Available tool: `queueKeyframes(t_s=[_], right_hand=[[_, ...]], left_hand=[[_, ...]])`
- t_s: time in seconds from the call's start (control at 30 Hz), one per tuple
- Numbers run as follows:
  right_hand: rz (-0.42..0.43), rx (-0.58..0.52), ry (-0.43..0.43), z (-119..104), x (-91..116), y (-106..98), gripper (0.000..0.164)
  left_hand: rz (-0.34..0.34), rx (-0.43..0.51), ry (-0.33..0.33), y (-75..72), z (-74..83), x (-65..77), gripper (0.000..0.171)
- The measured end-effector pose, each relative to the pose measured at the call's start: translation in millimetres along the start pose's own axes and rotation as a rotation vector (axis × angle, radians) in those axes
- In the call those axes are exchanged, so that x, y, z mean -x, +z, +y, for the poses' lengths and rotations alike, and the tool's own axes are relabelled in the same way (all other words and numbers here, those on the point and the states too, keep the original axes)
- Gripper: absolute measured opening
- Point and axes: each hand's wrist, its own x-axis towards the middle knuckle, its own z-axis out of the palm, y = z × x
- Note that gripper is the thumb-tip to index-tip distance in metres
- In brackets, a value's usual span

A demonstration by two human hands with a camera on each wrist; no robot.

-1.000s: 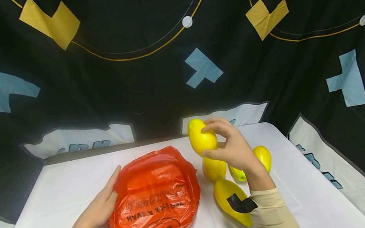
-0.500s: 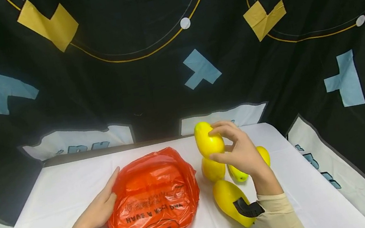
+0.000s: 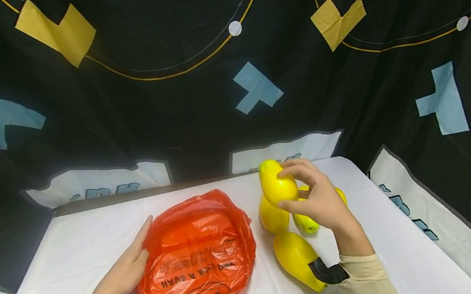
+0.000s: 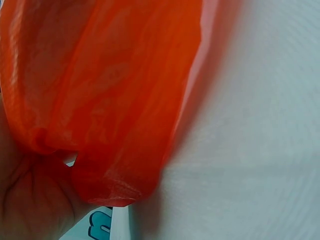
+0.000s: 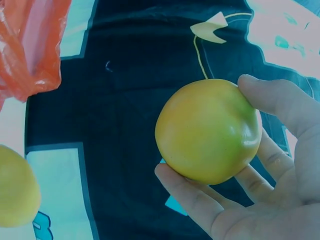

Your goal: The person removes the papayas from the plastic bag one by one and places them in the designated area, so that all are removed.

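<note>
In the head view my right hand [image 3: 317, 198] holds a yellow mango [image 3: 277, 183] between thumb and fingers, above the table. The right wrist view shows that mango [image 5: 209, 131] from its rounded end, touched by thumb and fingertips. Below and beside it lie more mangoes: a yellow one [image 3: 273, 215], a larger one [image 3: 296, 255] nearer me, and a greenish one [image 3: 306, 223] partly behind my hand. My left hand [image 3: 125, 267] grips the left side of a puffed-out red plastic bag [image 3: 198, 250]. In the left wrist view the bag [image 4: 120, 100] hides most of its fingers.
A white cloth covers the table [image 3: 91, 231]. Another mango [image 3: 341, 195] peeks out right of my right wrist. Behind the table hangs a black curtain [image 3: 193, 112] with taped paper shapes. The bag stands left of the mangoes, with a gap between them.
My right hand has moved right and slightly down with the mango, away from the bag. The left hand and bag have hardly shifted.
</note>
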Motion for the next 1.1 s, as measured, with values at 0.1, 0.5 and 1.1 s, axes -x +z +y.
queueKeyframes(t_s=[0.1, 0.5, 1.1], right_hand=[[-0.007, -0.011, 0.005, 3, 2, -3, 0.045], [-0.002, -0.013, 0.040, 27, 11, -11, 0.047], [0.017, 0.017, 0.088, 79, 30, -22, 0.047]], left_hand=[[0.002, 0.001, -0.003, 0.3, 0.2, 0.0, 0.071], [0.003, -0.005, -0.013, -0.1, -0.2, 0.1, 0.071], [0.015, -0.016, 0.002, 0.4, 0.2, 1.3, 0.070]])
